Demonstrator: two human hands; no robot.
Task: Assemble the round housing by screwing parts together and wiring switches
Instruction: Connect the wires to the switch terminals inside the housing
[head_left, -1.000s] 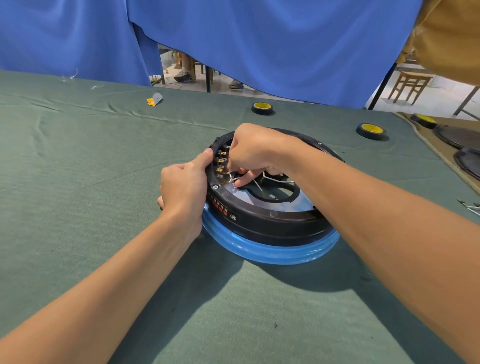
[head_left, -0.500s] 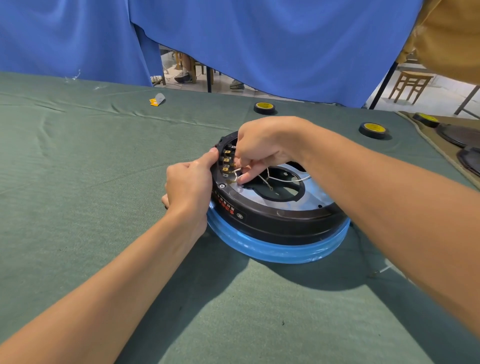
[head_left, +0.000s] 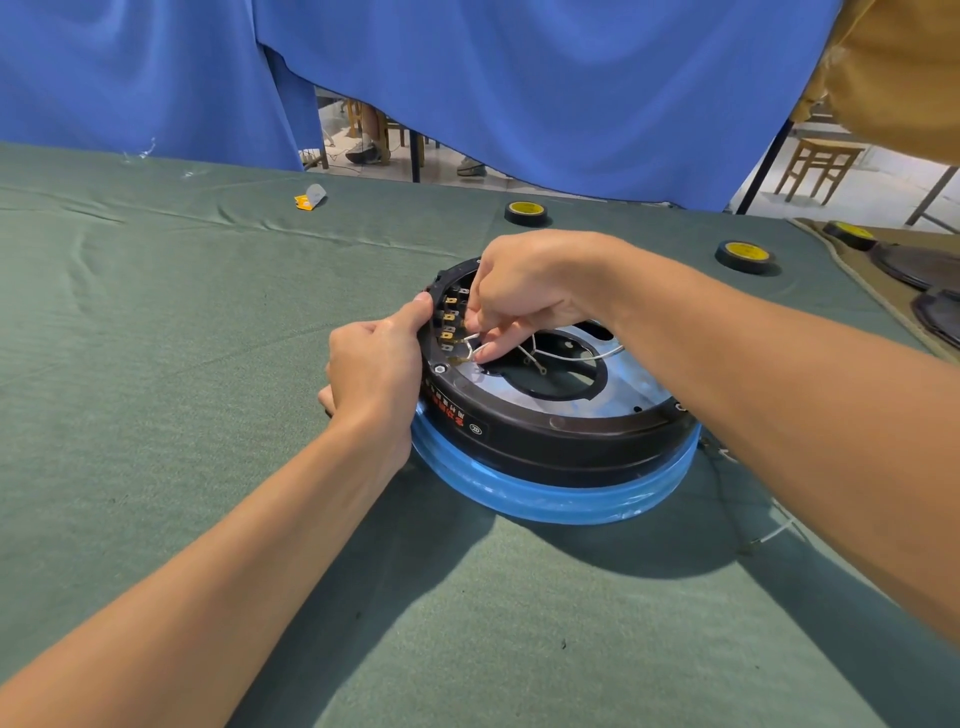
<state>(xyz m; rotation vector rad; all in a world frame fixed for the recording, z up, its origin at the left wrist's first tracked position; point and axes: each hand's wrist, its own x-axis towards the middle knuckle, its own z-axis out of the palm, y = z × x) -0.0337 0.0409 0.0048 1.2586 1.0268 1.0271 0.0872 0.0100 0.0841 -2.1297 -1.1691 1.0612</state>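
The left forearm reaches in from the desk's near left corner, stretched diagonally toward the round housing (head_left: 561, 441). The left hand (head_left: 376, 374) is clamped on the housing's left rim: back of the hand toward the camera, thumb laid up on the top of the rim. Its fingers are curled out of sight behind the hand, so how they sit on the side wall cannot be told.

The right forearm comes in from the desk's right edge and crosses over the housing's right side. The right hand (head_left: 524, 291) hangs knuckles-up above the left inner part of the housing, fingers bent downward and pinched on a white wire (head_left: 571, 358) just beside the row of brass switch terminals (head_left: 448, 317). Exactly which terminal the wire end meets is hidden by the fingertips.

The housing lies flat on the green-covered desk (head_left: 156, 364), right of its middle and nearer the far edge than the near one, black with a blue ring (head_left: 545, 499) round its base. Its far rim is covered by the right hand and wrist. The red print on its side is too small to read.

Two tape rolls (head_left: 526, 212) (head_left: 744, 255) stand near the far edge. Dark discs (head_left: 924, 270) at the right edge are cut off by the frame.
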